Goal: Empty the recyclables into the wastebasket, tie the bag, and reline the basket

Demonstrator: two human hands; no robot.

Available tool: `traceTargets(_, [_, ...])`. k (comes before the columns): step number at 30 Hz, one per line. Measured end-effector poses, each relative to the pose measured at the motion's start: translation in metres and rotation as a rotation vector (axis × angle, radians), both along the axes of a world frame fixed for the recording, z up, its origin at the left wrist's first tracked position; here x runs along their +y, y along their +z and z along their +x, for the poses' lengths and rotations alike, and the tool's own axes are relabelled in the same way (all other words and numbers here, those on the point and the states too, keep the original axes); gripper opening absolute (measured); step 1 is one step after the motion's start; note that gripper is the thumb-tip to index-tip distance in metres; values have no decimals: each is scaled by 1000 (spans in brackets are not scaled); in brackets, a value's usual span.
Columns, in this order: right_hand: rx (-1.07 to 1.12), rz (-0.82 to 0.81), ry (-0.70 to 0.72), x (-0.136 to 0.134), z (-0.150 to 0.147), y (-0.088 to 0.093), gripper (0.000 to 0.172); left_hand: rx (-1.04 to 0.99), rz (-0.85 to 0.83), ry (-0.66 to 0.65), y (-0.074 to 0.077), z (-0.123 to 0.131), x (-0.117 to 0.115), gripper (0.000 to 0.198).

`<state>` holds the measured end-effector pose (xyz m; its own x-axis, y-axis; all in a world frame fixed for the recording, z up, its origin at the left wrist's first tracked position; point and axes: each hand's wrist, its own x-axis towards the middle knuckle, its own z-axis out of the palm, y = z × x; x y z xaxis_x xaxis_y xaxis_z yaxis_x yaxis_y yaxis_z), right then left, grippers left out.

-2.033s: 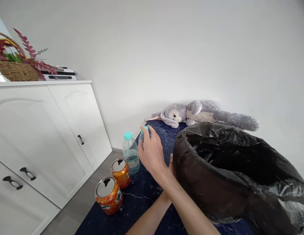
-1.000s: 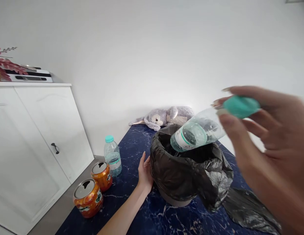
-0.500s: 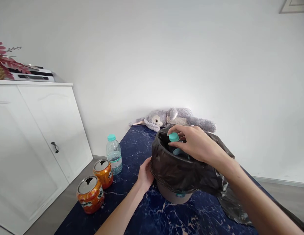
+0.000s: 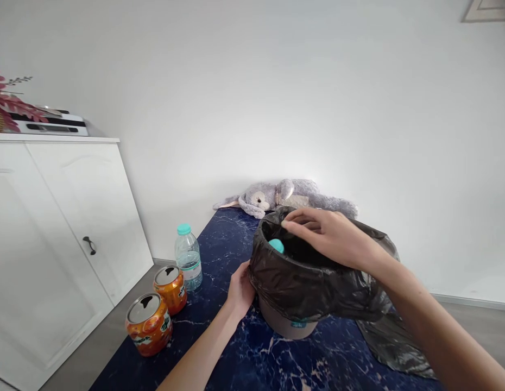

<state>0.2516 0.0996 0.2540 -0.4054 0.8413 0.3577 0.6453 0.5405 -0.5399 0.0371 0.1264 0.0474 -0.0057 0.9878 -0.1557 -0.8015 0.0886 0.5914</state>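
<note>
A grey trash bin (image 4: 285, 325) stands on the table, lined with a black plastic bag (image 4: 293, 288) folded over its rim. My left hand (image 4: 240, 292) holds the bin's left side through the bag, its fingers partly hidden behind it. Inside the bin shows the turquoise cap of a bottle (image 4: 276, 246); the bottle's body is hidden by the bag. My right hand (image 4: 328, 233) hovers over the opening, fingers apart, with nothing in it. To the left stand a clear bottle with a turquoise cap (image 4: 188, 258) and two opened orange cans, one nearer (image 4: 150, 326) and one behind (image 4: 171, 290).
A grey plush rabbit (image 4: 285, 196) lies along the table's far edge against the wall. The dark blue marbled table (image 4: 223, 239) carries everything. Loose bag plastic (image 4: 395, 342) trails at right. A white cabinet (image 4: 73, 217) stands on the left.
My right hand has let go of the bottle, which has dropped lower into the bin with its cap now at the left. The left hand stays in place.
</note>
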Motion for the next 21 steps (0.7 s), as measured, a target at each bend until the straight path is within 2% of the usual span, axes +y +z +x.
traceTargets(3, [-33, 157, -201, 5, 18, -7, 47, 12, -14, -20, 1, -1, -1, 11])
traceTargets(6, [-43, 131, -307, 16, 40, -20, 57, 21, -16, -29, 2, -1, -1, 12])
traceTargets(8, [82, 11, -318, 23, 53, -30, 61, 28, -13, -34, 2, 0, -1, 12])
traceTargets(11, [396, -230, -332, 30, 66, -45, 60, 34, -8, -36, 3, 0, -1, 11])
traceTargets(14, [627, -401, -282, 36, 72, -62, 56, 38, -11, -37, 2, -1, -2, 11])
traceTargets(18, [775, -419, -169, 41, 72, -83, 57, 35, -6, -26, 1, -2, -1, 6])
traceTargets(21, [728, -285, -216, 39, 68, -95, 54, 28, 5, -19, 0, -2, 0, 5])
